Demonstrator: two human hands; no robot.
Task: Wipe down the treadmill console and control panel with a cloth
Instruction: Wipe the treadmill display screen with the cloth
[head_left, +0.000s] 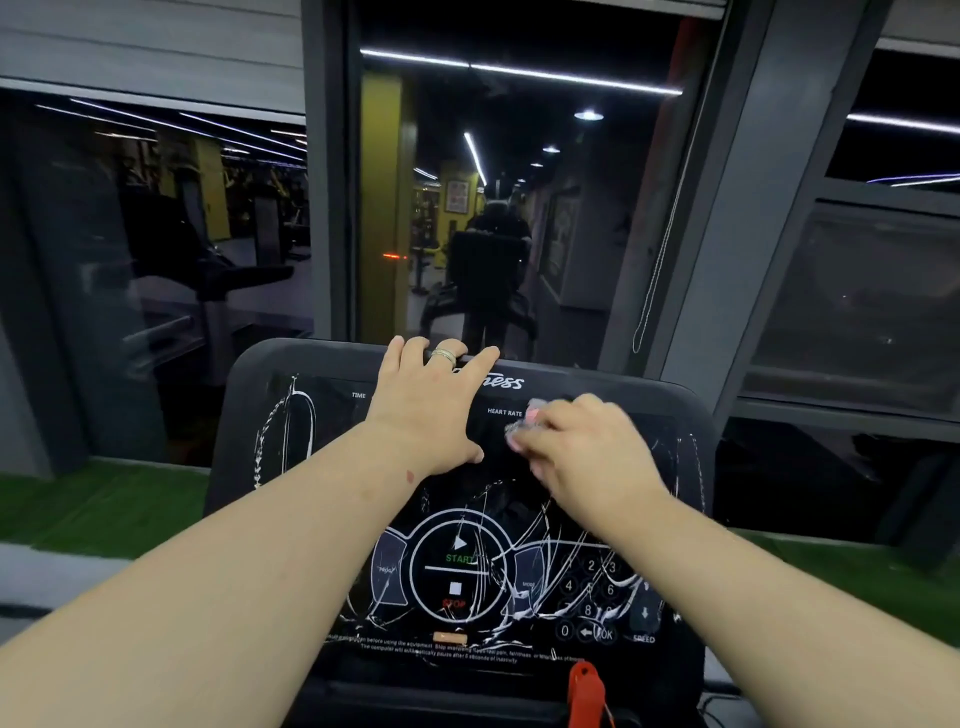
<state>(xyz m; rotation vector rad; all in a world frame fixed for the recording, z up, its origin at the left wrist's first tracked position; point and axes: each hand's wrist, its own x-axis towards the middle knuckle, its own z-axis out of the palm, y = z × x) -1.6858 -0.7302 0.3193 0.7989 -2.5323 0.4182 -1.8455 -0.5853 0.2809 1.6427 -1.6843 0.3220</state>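
The black treadmill console (249, 415) fills the lower middle of the head view, its panel film cracked with white lines. My left hand (434, 410) lies on the upper part of the console, fingers hooked over the top edge, a ring on one finger. My right hand (582, 447) holds a small crumpled cloth (522, 423) against the display near the HEART RATE label; the cloth is blurred and mostly hidden by the fingers. Lower down sit the round START/STOP control (457, 571) and a number keypad (589, 597).
A red safety clip (587, 696) hangs at the console's bottom edge. A large window (519, 182) right behind the console reflects the gym and a person. A bead cord (660, 249) hangs at right. Green turf (93, 504) lines the floor by the window.
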